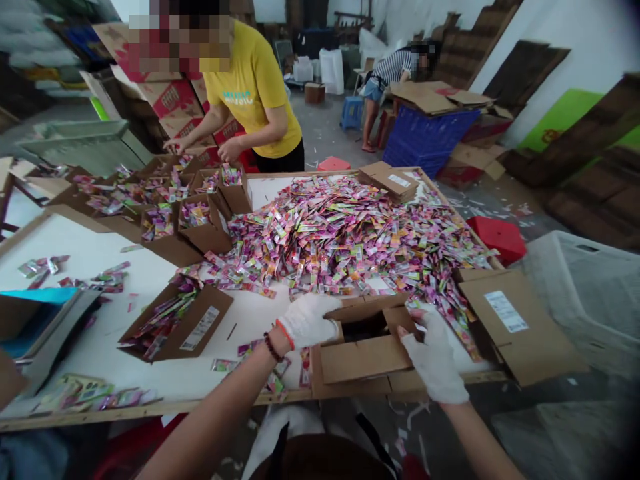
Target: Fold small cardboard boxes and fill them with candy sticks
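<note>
An open cardboard box (365, 360) with a dark inside lies at the table's near edge, in front of me. My left hand (310, 321), in a white glove with bare fingertips hard to make out, grips the box's left end. At the opposite end, my right hand (437, 353), also gloved, has its fingers closed on the box's right flap. Behind the box spreads a large heap of small colourful packets (340, 233). To the left of my hands stands a tilted cardboard box filled with packets (177, 320).
Several packet-filled boxes (200, 233) stand at the table's left back, near a person in a yellow shirt (257, 87). Flattened cardboard (520, 333) lies at the right edge, beside a white plastic crate (590, 287). A scale-like tray (55, 327) sits at left.
</note>
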A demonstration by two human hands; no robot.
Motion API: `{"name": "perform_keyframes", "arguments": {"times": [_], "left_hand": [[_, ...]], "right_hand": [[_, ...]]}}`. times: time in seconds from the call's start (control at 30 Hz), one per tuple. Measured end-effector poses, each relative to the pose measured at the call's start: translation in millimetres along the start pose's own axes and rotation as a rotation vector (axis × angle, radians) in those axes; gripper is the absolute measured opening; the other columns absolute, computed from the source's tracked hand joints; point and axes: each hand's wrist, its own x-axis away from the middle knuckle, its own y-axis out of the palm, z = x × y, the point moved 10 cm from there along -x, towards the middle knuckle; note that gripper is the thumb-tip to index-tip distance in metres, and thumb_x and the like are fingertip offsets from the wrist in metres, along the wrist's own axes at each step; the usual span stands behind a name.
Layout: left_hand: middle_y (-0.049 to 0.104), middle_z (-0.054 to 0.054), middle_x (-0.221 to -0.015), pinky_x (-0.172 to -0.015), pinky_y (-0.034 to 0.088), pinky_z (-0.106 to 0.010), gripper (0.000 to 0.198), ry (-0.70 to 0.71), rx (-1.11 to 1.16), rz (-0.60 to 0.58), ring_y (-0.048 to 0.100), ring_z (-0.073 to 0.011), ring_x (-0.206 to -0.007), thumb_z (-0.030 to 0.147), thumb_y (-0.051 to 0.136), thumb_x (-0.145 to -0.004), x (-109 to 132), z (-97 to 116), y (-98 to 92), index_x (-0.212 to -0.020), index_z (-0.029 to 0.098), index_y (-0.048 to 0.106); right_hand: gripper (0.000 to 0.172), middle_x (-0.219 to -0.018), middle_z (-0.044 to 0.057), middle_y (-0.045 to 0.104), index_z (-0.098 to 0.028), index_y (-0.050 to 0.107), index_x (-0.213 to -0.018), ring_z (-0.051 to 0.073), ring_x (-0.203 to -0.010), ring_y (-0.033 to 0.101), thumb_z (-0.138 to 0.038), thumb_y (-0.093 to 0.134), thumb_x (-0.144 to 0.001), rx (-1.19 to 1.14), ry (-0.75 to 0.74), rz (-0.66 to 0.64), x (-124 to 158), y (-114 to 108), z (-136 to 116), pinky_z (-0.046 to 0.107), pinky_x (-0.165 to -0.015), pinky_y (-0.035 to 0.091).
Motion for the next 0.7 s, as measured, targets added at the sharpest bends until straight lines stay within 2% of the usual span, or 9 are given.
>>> {"name": "perform_keyframes", "arguments": {"times": [0.07, 0.17, 0.23, 0.27, 0.33, 0.43, 0.57, 0.63, 0.7], "left_hand": [[0.058, -0.012, -0.127, -0.101, 0.038, -0.048, 0.071, 0.188, -0.226, -0.124, 0.053, -0.0333, -0.115, 0.055, 0.067, -0.060, 13.1, 32.2, 23.4, -0.124, 0.024, 0.057], [0.026, -0.020, -0.150, -0.107, 0.009, -0.066, 0.101, 0.317, -0.462, -0.107, 0.026, -0.0414, -0.135, 0.072, 0.058, -0.060, 34.8, 48.5, 58.0, -0.141, 0.015, 0.036], [0.014, -0.020, -0.154, -0.107, -0.004, -0.067, 0.100, 0.306, -0.531, -0.069, 0.015, -0.0401, -0.139, 0.073, 0.051, -0.065, 43.3, 43.0, 70.8, -0.143, 0.013, 0.030], [0.013, -0.019, -0.154, -0.107, -0.006, -0.065, 0.098, 0.306, -0.541, -0.066, 0.013, -0.0387, -0.140, 0.073, 0.047, -0.068, 46.1, 39.8, 74.3, -0.144, 0.013, 0.028], [0.014, -0.019, -0.154, -0.108, -0.007, -0.062, 0.096, 0.319, -0.539, -0.069, 0.013, -0.0373, -0.140, 0.072, 0.043, -0.071, 49.3, 35.5, 75.6, -0.144, 0.012, 0.027], [0.015, -0.019, -0.154, -0.109, -0.006, -0.060, 0.095, 0.325, -0.532, -0.077, 0.014, -0.0379, -0.139, 0.073, 0.042, -0.070, 48.1, 34.0, 73.3, -0.142, 0.011, 0.032], [0.020, -0.022, -0.151, -0.105, 0.005, -0.063, 0.098, 0.263, -0.562, -0.077, 0.021, -0.0426, -0.132, 0.071, 0.052, -0.062, 35.4, 39.5, 79.5, -0.137, 0.010, 0.038], [0.031, -0.025, -0.144, -0.099, 0.016, -0.063, 0.104, 0.231, -0.572, -0.107, 0.031, -0.0437, -0.123, 0.068, 0.061, -0.053, 25.6, 44.3, 80.6, -0.137, 0.011, 0.038], [0.042, -0.025, -0.131, -0.092, 0.027, -0.059, 0.108, 0.203, -0.550, -0.133, 0.040, -0.0418, -0.112, 0.064, 0.066, -0.047, 17.2, 43.5, 67.0, -0.137, 0.013, 0.037]], "right_hand": [[0.033, -0.103, 0.012, 0.056, -0.019, 0.048, -0.104, 0.024, -0.097, 0.055, -0.039, 0.052, -0.077, 0.041, 0.029, 0.070, 6.2, -6.9, 2.5, 0.040, -0.088, 0.046], [0.019, -0.099, 0.012, 0.056, -0.020, 0.049, -0.098, 0.023, -0.096, 0.055, -0.031, 0.042, -0.084, 0.106, -0.053, 0.171, 16.8, -26.7, -18.7, 0.039, -0.089, 0.044], [0.018, -0.099, 0.012, 0.058, -0.020, 0.051, -0.097, 0.023, -0.097, 0.055, -0.029, 0.041, -0.086, 0.155, -0.184, 0.112, 19.1, -24.2, -49.3, 0.038, -0.089, 0.044], [0.017, -0.097, 0.011, 0.059, -0.020, 0.052, -0.096, 0.022, -0.095, 0.056, -0.029, 0.042, -0.086, 0.197, -0.230, 0.002, 17.7, -11.8, -63.4, 0.036, -0.087, 0.044], [0.014, -0.091, 0.009, 0.062, -0.021, 0.056, -0.088, 0.021, -0.087, 0.058, -0.026, 0.044, -0.084, 0.350, -0.229, -0.333, 14.9, 29.9, -77.2, 0.034, -0.081, 0.045], [0.018, -0.086, 0.010, 0.066, -0.019, 0.058, -0.079, 0.022, -0.081, 0.061, -0.018, 0.040, -0.082, 0.601, -0.132, -0.742, 16.4, 83.7, -68.8, 0.034, -0.074, 0.044], [0.022, -0.091, 0.014, 0.067, -0.017, 0.060, -0.078, 0.023, -0.086, 0.061, -0.012, 0.039, -0.080, 0.626, -0.077, -0.827, 9.9, 100.1, -56.7, 0.035, -0.077, 0.043], [0.019, -0.083, 0.010, 0.067, -0.018, 0.058, -0.074, 0.020, -0.080, 0.061, -0.014, 0.041, -0.079, 0.443, -0.016, -0.828, 5.5, 90.7, -53.8, 0.032, -0.074, 0.045], [0.014, -0.075, 0.005, 0.065, -0.020, 0.056, -0.073, 0.017, -0.071, 0.060, -0.024, 0.045, -0.081, 0.103, 0.119, -0.826, -3.8, 78.0, -52.9, 0.029, -0.065, 0.047]]}}
